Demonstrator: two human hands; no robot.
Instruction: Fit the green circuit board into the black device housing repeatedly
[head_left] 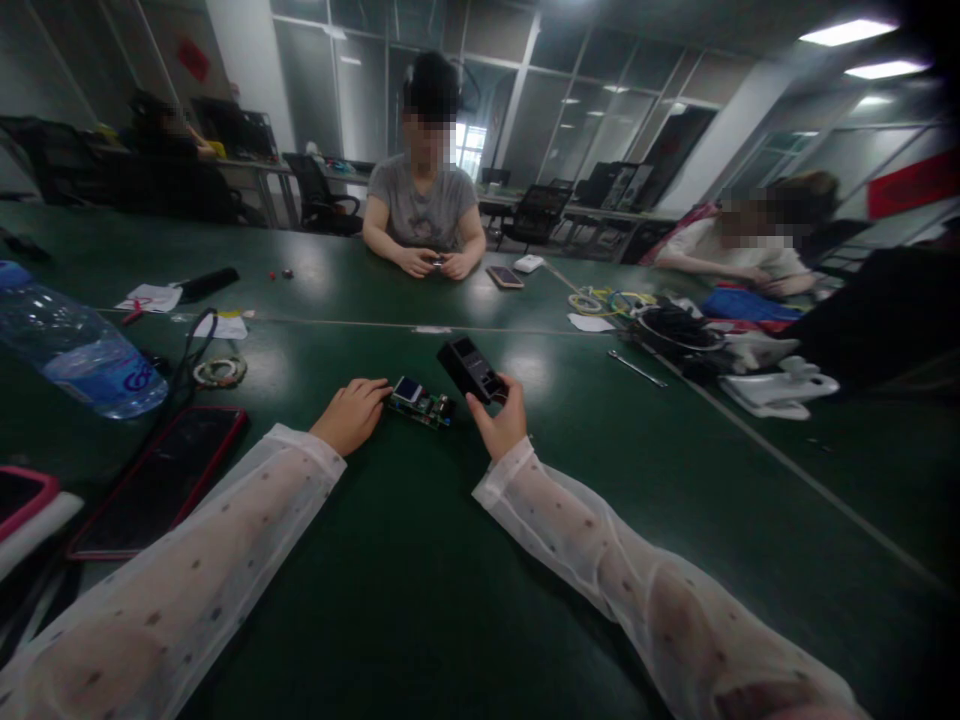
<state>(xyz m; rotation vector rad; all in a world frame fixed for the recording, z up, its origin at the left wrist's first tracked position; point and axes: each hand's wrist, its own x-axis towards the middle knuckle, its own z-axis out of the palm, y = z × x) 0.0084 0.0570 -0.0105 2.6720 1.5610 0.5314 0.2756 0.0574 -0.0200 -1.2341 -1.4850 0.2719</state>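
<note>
My right hand [504, 418] grips a black plastic case [471, 368] between thumb and fingers. The case is tilted, and the face with its openings is turned partly toward me. To its left is a green circuit board [427, 406] with a small screen [407, 389] mounted on it. My left hand [352, 412] is closed at the board's left edge, its fingertips on that edge; the thumb is mostly hidden. The board is low over the green table [420, 560]; I cannot tell whether it rests fully on it. Case and board are apart.
At left are a water bottle [90, 350], a red-edged phone [169, 480] and a coil [219, 372]. A wrench [637, 368] and tangled cables [675, 325] lie right. Across the table, a person [424, 190] handles a small object; another person [750, 250] sits at right.
</note>
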